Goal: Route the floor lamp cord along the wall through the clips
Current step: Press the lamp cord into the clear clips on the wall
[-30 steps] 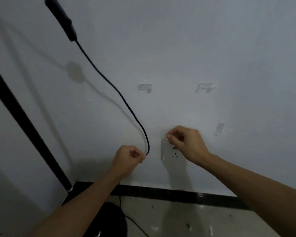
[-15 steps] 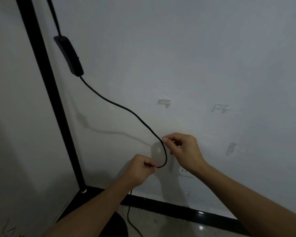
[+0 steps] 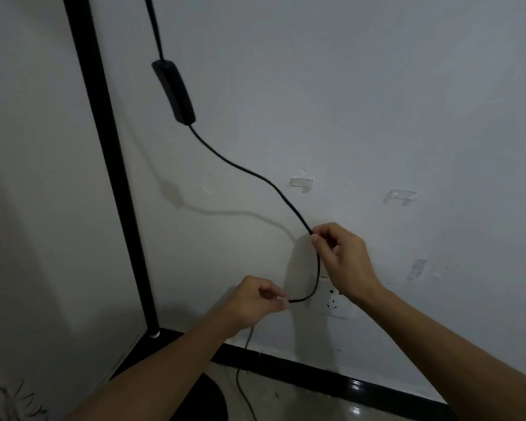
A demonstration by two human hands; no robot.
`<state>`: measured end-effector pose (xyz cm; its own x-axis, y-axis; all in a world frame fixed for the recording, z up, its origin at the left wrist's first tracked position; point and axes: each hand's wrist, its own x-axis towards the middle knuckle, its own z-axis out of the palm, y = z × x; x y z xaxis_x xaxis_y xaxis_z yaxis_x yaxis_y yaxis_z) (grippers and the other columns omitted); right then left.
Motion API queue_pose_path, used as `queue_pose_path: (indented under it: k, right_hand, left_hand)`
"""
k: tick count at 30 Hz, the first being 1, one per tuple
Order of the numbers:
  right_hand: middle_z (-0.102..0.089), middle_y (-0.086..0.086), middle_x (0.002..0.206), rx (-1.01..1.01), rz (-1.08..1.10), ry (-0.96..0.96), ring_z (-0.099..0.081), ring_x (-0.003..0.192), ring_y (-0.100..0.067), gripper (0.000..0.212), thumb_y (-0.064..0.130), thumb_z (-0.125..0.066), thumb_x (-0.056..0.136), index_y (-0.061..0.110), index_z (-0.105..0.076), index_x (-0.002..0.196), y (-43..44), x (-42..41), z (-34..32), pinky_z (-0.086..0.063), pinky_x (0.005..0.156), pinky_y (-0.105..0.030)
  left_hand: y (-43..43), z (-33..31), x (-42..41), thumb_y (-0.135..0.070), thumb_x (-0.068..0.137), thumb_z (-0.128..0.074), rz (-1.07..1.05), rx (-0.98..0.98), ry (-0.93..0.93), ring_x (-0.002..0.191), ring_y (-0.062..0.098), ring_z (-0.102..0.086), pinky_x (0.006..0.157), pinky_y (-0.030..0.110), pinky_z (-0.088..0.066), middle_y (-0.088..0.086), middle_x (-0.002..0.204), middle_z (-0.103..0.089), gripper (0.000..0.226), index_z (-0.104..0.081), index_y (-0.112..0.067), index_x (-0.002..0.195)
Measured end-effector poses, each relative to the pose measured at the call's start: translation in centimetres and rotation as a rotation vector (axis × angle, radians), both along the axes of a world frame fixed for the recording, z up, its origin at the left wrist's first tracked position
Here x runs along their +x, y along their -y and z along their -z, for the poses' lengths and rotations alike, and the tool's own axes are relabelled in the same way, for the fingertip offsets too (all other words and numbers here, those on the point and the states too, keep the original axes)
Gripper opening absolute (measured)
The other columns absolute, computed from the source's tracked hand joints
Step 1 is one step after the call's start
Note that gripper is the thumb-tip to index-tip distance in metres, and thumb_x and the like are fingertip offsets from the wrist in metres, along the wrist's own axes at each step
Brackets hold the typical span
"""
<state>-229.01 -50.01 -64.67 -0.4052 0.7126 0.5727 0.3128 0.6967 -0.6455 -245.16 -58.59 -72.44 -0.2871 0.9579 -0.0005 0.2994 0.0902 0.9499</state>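
A thin black lamp cord drops from an inline switch and curves down across the white wall. My right hand pinches the cord just below the clips' height. My left hand pinches it lower, so a short bend hangs between the two hands. Three clear plastic clips stick to the wall: one just above my right hand, a second farther right, a third lower right. No cord sits in any clip.
The black lamp pole rises along the room corner at left, and its round base sits on the floor below my left arm. A white wall socket lies behind the cord's bend. A black skirting strip runs along the floor.
My right hand left the socket and took hold of the cord above my left hand. The view swung left and up, bringing the pole and switch further in.
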Motion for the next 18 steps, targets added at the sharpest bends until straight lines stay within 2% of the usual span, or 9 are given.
queue_pose_path:
  k: [2, 4, 7, 11, 15, 18]
  right_hand:
    - [-0.063, 0.007, 0.074, 0.023, 0.059, 0.002, -0.058, 0.069, -0.011, 0.012, 0.02, -0.057, 0.094, 0.018, -0.069, 0.097, -0.5, 0.3, -0.4, -0.048, 0.065, -0.032]
    - [-0.062, 0.008, 0.074, 0.013, 0.082, 0.009, -0.058, 0.07, -0.011, 0.015, 0.021, -0.054, 0.096, 0.016, -0.068, 0.099, -0.7, 0.2, -0.8, -0.048, 0.066, -0.032]
    - [-0.06, 0.009, 0.072, -0.02, 0.087, -0.002, -0.057, 0.068, -0.01, 0.017, 0.023, -0.051, 0.097, 0.016, -0.066, 0.096, -0.7, -0.3, -1.7, -0.051, 0.067, -0.035]
    - [-0.062, 0.008, 0.072, 0.054, 0.108, 0.061, -0.056, 0.068, -0.003, 0.016, 0.024, -0.058, 0.094, 0.015, -0.069, 0.087, 0.0, -0.7, -2.9, -0.043, 0.061, -0.023]
    - [-0.066, 0.009, 0.073, 0.096, 0.169, -0.015, -0.06, 0.069, -0.006, 0.014, 0.029, -0.068, 0.088, 0.016, -0.072, 0.082, 0.2, -0.8, -4.2, -0.048, 0.066, -0.027]
    - [-0.071, 0.003, 0.078, 0.109, 0.186, -0.119, -0.064, 0.072, -0.016, 0.011, 0.029, -0.073, 0.084, 0.018, -0.074, 0.083, 0.0, -0.9, -6.6, -0.053, 0.068, -0.034]
  left_hand:
    - [-0.3, -0.8, -1.0, -0.01, 0.075, -0.076, -0.07, 0.03, 0.031, 0.071, 0.012, -0.057, 0.067, 0.017, -0.046, 0.004, 0.073, -0.061, 0.019, -0.072, -0.006, 0.093]
    - [-0.8, -2.7, -2.1, -0.01, 0.075, -0.075, -0.169, 0.126, 0.066, 0.075, 0.015, -0.057, 0.066, 0.017, -0.046, 0.003, 0.076, -0.062, 0.016, -0.07, -0.012, 0.091]
    - [-1.4, -7.4, -2.5, -0.01, 0.077, -0.073, -0.281, 0.321, 0.206, 0.062, 0.014, -0.056, 0.053, 0.015, -0.046, 0.004, 0.072, -0.063, 0.016, -0.066, -0.016, 0.09]
    - [-1.7, -12.7, -1.0, -0.026, 0.082, -0.068, -0.248, 0.457, 0.391, 0.051, 0.014, -0.052, 0.047, 0.024, -0.045, 0.004, 0.061, -0.059, 0.021, -0.064, -0.013, 0.099]
    - [-2.3, -13.7, -0.2, -0.017, 0.088, -0.062, -0.244, 0.507, 0.454, 0.046, 0.012, -0.051, 0.045, 0.021, -0.046, 0.004, 0.058, -0.06, 0.014, -0.068, -0.008, 0.079]
    - [-2.7, -13.6, -0.8, -0.008, 0.086, -0.063, -0.28, 0.535, 0.505, 0.048, 0.014, -0.056, 0.044, 0.02, -0.049, 0.007, 0.062, -0.066, 0.011, -0.065, -0.008, 0.075]
